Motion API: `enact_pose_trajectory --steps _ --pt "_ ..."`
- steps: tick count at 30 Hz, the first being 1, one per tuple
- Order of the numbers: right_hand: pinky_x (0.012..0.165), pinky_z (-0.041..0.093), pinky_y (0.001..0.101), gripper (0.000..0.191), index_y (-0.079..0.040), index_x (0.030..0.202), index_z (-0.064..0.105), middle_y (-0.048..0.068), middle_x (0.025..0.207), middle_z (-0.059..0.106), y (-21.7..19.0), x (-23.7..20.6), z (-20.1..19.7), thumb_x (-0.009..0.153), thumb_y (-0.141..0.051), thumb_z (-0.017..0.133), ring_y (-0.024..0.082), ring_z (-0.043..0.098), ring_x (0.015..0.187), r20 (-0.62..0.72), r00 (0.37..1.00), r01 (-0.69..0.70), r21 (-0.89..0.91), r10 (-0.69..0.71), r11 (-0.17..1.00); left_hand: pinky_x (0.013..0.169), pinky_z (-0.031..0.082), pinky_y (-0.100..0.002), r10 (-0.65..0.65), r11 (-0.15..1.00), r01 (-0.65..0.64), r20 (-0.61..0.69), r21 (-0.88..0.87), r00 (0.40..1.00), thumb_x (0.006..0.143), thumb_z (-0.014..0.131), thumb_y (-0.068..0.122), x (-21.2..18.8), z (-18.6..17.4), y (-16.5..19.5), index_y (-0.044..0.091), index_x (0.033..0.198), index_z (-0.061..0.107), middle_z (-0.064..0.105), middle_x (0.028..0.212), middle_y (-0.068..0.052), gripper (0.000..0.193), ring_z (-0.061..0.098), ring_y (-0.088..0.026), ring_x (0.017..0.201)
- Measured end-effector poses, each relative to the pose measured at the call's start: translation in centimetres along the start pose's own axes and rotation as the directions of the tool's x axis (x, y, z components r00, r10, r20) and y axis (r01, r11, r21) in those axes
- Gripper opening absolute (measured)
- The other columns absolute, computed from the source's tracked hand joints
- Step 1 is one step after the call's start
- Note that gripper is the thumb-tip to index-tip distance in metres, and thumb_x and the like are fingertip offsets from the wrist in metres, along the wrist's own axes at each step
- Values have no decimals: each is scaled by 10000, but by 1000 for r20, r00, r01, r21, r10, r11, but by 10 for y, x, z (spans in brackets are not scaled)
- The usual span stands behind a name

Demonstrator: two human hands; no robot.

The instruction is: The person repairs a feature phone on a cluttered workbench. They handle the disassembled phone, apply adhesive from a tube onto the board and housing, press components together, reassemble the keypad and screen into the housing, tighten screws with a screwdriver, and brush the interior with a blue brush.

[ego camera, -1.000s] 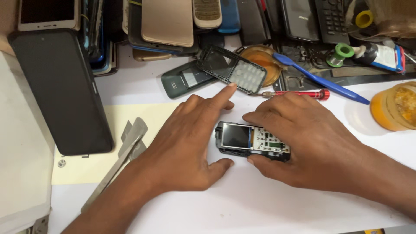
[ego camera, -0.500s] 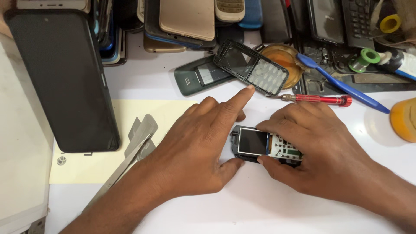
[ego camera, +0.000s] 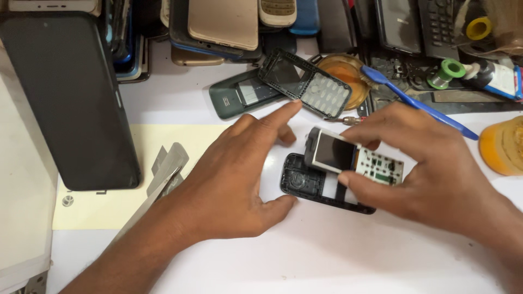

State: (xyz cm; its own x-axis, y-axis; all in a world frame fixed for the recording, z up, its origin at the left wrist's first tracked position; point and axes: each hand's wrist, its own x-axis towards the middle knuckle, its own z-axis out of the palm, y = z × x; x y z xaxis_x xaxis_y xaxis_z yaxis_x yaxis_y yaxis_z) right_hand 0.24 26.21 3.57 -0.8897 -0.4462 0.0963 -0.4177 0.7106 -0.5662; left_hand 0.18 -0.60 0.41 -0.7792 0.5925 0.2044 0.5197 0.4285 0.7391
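Observation:
My right hand (ego camera: 436, 174) pinches a small phone circuit board with its screen (ego camera: 348, 158) and holds it tilted just above a black rear phone housing (ego camera: 305, 182) that lies on the white table. My left hand (ego camera: 234, 174) rests palm down beside the housing, thumb touching its left edge and index finger stretched toward a black front frame with a keypad (ego camera: 305, 84). A dark green phone cover (ego camera: 239, 95) lies beside that frame.
A large black smartphone (ego camera: 71, 98) lies at the left, metal tweezers (ego camera: 163, 169) on a yellow sheet (ego camera: 109, 201). Several phones are piled along the back, with a blue toothbrush (ego camera: 414, 106), a red-tipped screwdriver (ego camera: 348, 121), an amber dish (ego camera: 343, 71), an orange tub (ego camera: 504, 147) and solder spools.
My right hand has lifted the circuit board with its screen up out of the black rear housing, which now lies exposed. The left hand has slid slightly off the phone.

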Motion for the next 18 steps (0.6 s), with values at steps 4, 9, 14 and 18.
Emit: enact_pose_trajectory --steps 4,9,14,18 --pt "757 548 325 473 -32 1119 735 68 970 700 3 2 -6 690 -170 879 161 671 882 -87 996 24 -31 -27 999 831 517 -350 -126 962 83 -155 -259 980 798 827 219 -2 5 14 -4 1496 387 628 1189 -119 855 574 -184 1027" --pt "769 571 302 481 -24 1161 699 93 1047 686 -2 0 0 727 -149 866 160 678 914 -171 974 158 46 -148 986 525 464 -213 -337 675 279 51 -684 940 916 761 232 2 18 28 22 1382 545 702 1013 -46 555 556 -38 682" --pt "729 578 291 507 -42 1175 681 93 1086 677 -5 -4 7 721 -159 873 163 698 951 -134 977 173 36 -167 984 550 511 -182 -389 480 348 160 -805 907 967 668 181 8 23 29 -17 1299 564 724 947 -50 401 604 -23 684" --pt "806 552 316 586 -27 1247 666 89 1096 670 -1 -7 7 736 -212 884 165 677 1006 -85 989 129 92 -122 987 495 510 -195 -444 426 390 187 -816 876 949 647 175 8 21 24 -12 1277 574 744 880 -69 384 629 -46 628"
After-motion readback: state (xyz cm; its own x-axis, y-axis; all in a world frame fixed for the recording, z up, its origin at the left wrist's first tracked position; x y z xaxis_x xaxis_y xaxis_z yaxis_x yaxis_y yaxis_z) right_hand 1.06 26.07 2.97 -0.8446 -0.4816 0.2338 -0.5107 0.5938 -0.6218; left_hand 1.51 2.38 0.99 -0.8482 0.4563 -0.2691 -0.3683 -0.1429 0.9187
